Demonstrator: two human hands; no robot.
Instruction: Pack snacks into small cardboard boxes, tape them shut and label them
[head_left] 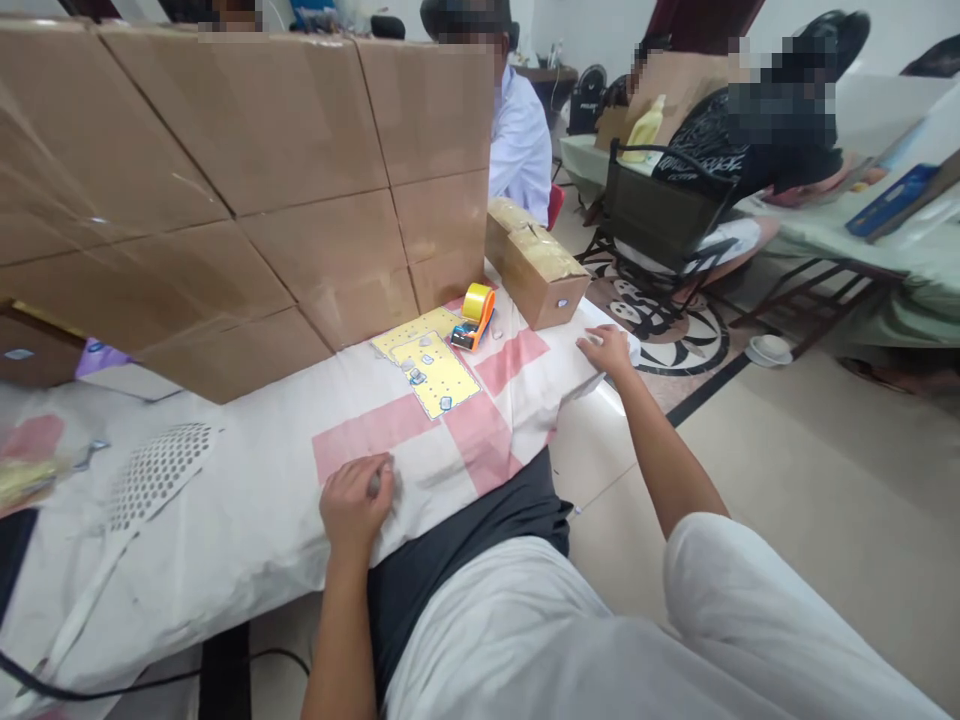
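My left hand (357,502) rests at the near edge of the cloth-covered table, its fingers curled in. Something small and grey shows between thumb and forefinger, too indistinct to name. My right hand (606,350) lies on the table's right end with fingers apart, close to a long taped cardboard box (556,285). Between the hands are yellow patterned sheets (442,372) with a few small pale pieces on top. An orange tape dispenser (474,318) with a yellow roll stands at their far right corner.
Stacked cardboard boxes (315,170) wall off the table's far side. On the left lies a white perforated swatter (161,470); a black cable (150,690) runs below it. One person sits behind the boxes, another on a chair (660,215) at right. A bowl (769,350) is on the floor.
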